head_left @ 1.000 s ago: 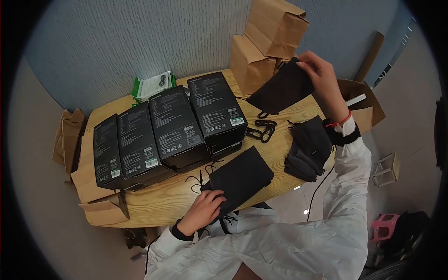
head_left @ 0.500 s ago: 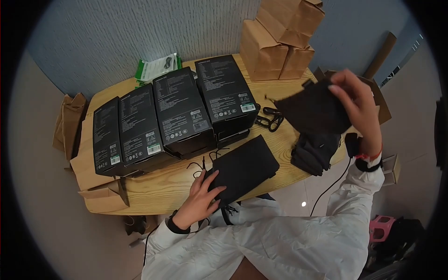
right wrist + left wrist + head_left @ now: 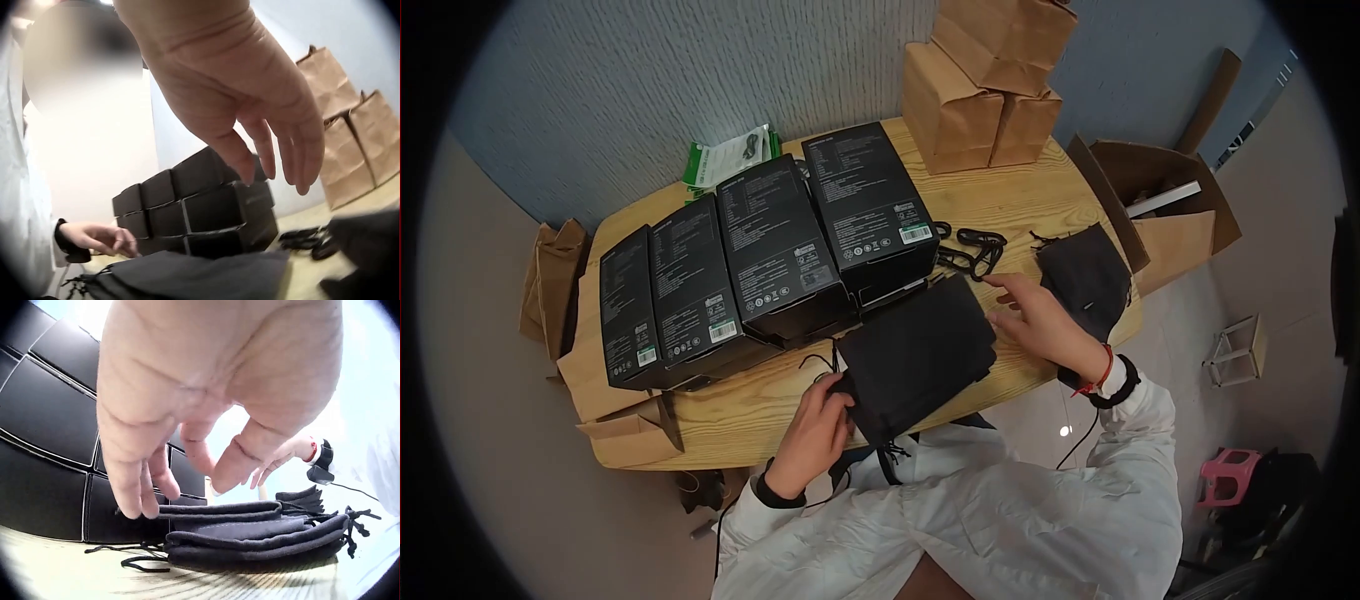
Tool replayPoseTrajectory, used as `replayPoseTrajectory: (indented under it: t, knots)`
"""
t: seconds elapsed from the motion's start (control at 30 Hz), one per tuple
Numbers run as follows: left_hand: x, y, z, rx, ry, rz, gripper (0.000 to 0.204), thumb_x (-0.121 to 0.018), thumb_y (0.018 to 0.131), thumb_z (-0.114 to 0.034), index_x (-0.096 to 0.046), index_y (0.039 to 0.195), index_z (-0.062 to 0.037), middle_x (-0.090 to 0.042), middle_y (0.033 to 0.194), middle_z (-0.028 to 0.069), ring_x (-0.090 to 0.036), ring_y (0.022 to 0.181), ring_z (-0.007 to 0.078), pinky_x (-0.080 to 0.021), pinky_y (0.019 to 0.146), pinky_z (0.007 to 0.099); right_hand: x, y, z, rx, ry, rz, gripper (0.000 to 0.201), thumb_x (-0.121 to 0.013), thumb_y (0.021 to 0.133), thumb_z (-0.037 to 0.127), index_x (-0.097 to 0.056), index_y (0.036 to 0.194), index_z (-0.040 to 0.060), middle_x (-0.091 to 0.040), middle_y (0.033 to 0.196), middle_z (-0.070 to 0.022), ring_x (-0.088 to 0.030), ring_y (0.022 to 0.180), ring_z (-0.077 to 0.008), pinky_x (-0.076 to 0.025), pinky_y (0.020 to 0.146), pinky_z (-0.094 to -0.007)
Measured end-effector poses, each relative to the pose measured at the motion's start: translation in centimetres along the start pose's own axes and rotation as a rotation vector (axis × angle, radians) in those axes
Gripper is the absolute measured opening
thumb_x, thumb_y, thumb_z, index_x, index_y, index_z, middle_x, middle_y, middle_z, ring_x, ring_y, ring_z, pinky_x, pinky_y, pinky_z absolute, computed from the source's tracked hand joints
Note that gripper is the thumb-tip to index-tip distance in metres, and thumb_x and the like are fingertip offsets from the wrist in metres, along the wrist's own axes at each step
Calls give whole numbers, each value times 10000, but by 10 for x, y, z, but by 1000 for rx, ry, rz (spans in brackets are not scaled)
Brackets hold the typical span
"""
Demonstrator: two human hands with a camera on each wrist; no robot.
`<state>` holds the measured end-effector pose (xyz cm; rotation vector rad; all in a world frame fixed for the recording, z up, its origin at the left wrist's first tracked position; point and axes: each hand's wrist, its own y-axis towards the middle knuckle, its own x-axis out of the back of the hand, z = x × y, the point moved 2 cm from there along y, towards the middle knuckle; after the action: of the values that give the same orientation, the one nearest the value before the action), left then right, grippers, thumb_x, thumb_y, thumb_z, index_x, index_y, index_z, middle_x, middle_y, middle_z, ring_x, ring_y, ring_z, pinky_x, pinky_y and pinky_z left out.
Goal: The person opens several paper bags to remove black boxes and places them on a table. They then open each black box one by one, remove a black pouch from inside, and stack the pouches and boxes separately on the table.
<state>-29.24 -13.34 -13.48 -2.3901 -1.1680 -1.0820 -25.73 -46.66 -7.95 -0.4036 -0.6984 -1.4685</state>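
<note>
A stack of black drawstring pouches (image 3: 915,360) lies flat at the table's front edge; in the left wrist view the layered pouches (image 3: 250,540) show their folded sides and loose cords. My left hand (image 3: 815,435) is at the stack's left edge, its fingertips right at the top pouch. Its fingers (image 3: 128,481) bend loosely downward with the thumb apart from them. My right hand (image 3: 1045,325) hovers just off the stack's right side, fingers spread and nothing held. Beyond that hand, a second pile of black pouches (image 3: 1090,275) lies near the table's right edge.
Black printed boxes (image 3: 760,240) stand in a row behind the stack. A coiled black cable (image 3: 975,252) lies right of them. Brown paper bags (image 3: 970,115) stand at the back, with green-and-white packets (image 3: 730,160) to their left. An open carton (image 3: 1175,225) stands off the right edge.
My right hand has carried a black pouch from the right side to the stack and let go of it there. My left hand has slid back to the stack's left edge.
</note>
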Motion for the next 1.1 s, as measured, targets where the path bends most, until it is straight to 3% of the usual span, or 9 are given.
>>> replayPoseTrajectory:
  t: [0.03, 0.1, 0.3, 0.47, 0.6, 0.7, 0.83, 0.97, 1.1]
  knots:
    - [1, -3, 1, 95, -13, -35, 282, -584, 809, -27, -550, 1089, -41, -385, 1362, 208, -372, 1264, 438, -384, 1014, 451, 6, -4, -2, 142, -169, -21, 301, -630, 843, 30, -556, 1132, -8, -612, 964, -162, -627, 817, -245, -503, 701, -318]
    - [4, -4, -3, 185, -29, -57, 283, -584, 809, -23, -543, 1089, -40, -386, 1364, 206, -381, 1252, 435, -381, 1014, 444, 37, 2, -16, 6, -256, -157, 237, -659, 812, 45, -604, 1033, -18, -610, 1015, -198, -636, 893, -324, -511, 728, -357]
    - [-15, 7, -24, -102, 49, 29, 380, -639, 830, -112, -539, 1194, -77, -373, 1404, 165, -345, 1287, 439, -344, 1046, 474, 56, 0, -109, -210, -679, -86, 575, -784, 719, 290, -426, 1037, -27, -536, 926, -264, -563, 848, -437, -481, 733, -472]
    - [-24, 1, -9, -100, 86, 51, 402, -648, 844, -174, -537, 1224, -102, -337, 1441, 147, -338, 1292, 444, -349, 1043, 483, 46, -3, -147, -212, -812, -18, 497, -748, 735, 190, -429, 1050, -24, -515, 977, -264, -551, 880, -462, -484, 749, -488]
    - [-29, -2, -2, -103, 97, 87, 458, -631, 864, -188, -480, 1293, -131, -285, 1476, 136, -292, 1328, 423, -314, 1073, 471, 77, 9, -136, -281, -631, -39, 631, -823, 668, 320, -451, 1051, -15, -522, 987, -240, -551, 912, -429, -471, 771, -465]
    - [-33, -2, 0, -93, 89, 80, 479, -639, 856, -187, -468, 1299, -124, -274, 1484, 134, -283, 1334, 420, -312, 1073, 475, 62, 7, -139, -245, -892, 41, 802, -869, 578, 382, -437, 1123, -17, -476, 1095, -256, -542, 936, -444, -486, 806, -465]
    - [-35, -5, 2, -88, 97, 53, 485, -646, 847, -180, -472, 1296, -123, -281, 1479, 137, -282, 1335, 417, -311, 1074, 474, 61, 8, -159, -281, -849, 128, 592, -794, 688, 236, -444, 1097, -9, -457, 1151, -282, -532, 979, -480, -497, 799, -493]
    - [-30, -3, -3, -109, 76, 32, 461, -664, 820, -162, -511, 1251, -109, -312, 1460, 128, -327, 1310, 410, -333, 1054, 492, 81, 12, -177, -172, -795, 82, 328, -667, 785, 128, -491, 1024, -11, -575, 916, -253, -572, 861, -442, -484, 745, -497]
    - [-25, 1, -8, -98, 114, 73, 448, -651, 831, -158, -517, 1256, -123, -345, 1441, 141, -337, 1299, 431, -321, 1062, 490, 109, 23, -123, -69, -550, -140, 128, -588, 839, 22, -496, 922, -9, -609, 839, -213, -595, 866, -405, -479, 711, -417]
